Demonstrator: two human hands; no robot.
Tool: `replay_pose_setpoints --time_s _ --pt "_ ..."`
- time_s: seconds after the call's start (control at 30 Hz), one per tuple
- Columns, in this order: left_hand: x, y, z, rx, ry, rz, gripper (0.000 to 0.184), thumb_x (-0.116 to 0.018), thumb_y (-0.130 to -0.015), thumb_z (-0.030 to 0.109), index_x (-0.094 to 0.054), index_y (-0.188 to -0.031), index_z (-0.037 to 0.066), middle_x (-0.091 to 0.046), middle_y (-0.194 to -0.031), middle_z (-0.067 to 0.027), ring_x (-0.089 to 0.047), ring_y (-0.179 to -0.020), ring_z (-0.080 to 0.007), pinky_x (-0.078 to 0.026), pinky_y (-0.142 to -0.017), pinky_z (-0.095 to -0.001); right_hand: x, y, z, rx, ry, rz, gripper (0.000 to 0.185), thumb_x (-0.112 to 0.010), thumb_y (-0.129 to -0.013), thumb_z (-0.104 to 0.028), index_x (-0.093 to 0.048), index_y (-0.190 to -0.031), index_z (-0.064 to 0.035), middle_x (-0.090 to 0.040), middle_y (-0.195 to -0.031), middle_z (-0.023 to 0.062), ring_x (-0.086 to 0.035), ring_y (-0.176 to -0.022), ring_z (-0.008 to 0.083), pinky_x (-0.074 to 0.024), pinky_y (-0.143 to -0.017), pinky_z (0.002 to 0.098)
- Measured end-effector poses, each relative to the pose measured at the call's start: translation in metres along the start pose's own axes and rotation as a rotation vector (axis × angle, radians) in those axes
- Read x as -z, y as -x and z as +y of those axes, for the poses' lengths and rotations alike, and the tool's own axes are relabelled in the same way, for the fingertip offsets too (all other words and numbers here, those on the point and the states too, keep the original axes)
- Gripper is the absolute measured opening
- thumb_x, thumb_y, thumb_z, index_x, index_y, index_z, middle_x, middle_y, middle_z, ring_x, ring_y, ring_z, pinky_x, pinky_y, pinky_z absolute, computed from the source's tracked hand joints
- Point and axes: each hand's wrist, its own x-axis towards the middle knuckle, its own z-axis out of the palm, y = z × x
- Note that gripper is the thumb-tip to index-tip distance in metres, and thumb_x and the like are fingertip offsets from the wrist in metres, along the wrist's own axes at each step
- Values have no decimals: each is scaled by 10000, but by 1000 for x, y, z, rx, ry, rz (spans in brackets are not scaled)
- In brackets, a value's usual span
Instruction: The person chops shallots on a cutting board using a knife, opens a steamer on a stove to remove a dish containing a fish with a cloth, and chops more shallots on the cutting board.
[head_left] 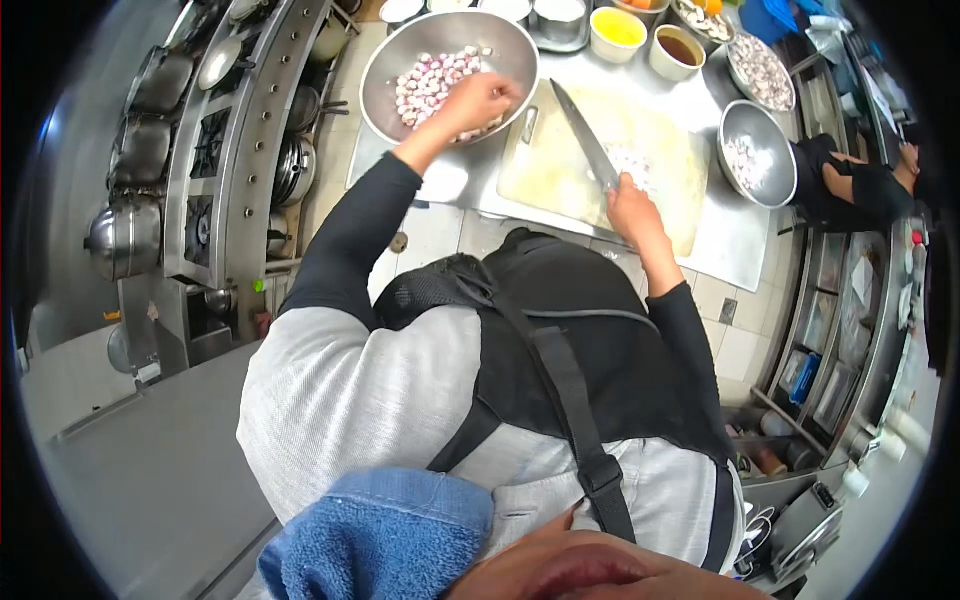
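My left hand [482, 104] is over the large metal bowl [385, 75], its fingers curled closed above the whole peeled shallots [430, 85]; what they hold, if anything, is too small to make out. My right hand [634, 212] is wrapped around the handle of a kitchen knife [586, 133]. The long blade points away from me and to the left, over the pale cutting board [560, 180]. Small chopped pieces [632, 165] lie on the board just beyond my right hand. At the board's right, a smaller metal bowl [730, 125] contains chopped pieces.
Beyond the board stand a tub of yellow contents [618, 30], a tub of brown liquid [678, 50] and a bowl of pale chopped pieces [762, 75]. A gas stove [225, 150] runs along the left. Another person [850, 180] stands at the right, near the shelves [835, 330].
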Motion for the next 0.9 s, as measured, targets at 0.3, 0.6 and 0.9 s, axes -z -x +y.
replay_pose_setpoints --time_s 0.3,0.6,0.9 --pt "26 13 -67 118 -159 -250 244 -750 -812 159 -685 -1041 107 -642 -973 -93 -662 -913 -242 -532 -778 -392 30 23 -2 120 5 0 262 -515 -987 -255 -474 -1095 -20 -666 -901 301 -644 -865 490 -494 -757 583" --pt "37 8 -92 144 -571 -12 588 -836 -666 201 -640 -1220 174 -595 -1266 -114 -609 -1146 -290 -512 -906 -447 25 14 30 54 -15 8 295 -517 -990 -269 -497 -1136 -13 -670 -930 308 -641 -884 500 -498 -788 576" --pt "40 -14 -133 48 -338 -254 343 -810 -675 182 -717 -996 106 -721 -941 -112 -685 -924 -303 -540 -808 -392 27 12 28 -47 -21 -3 320 -494 -995 -284 -496 -1146 -3 -670 -979 317 -641 -929 502 -490 -829 584"
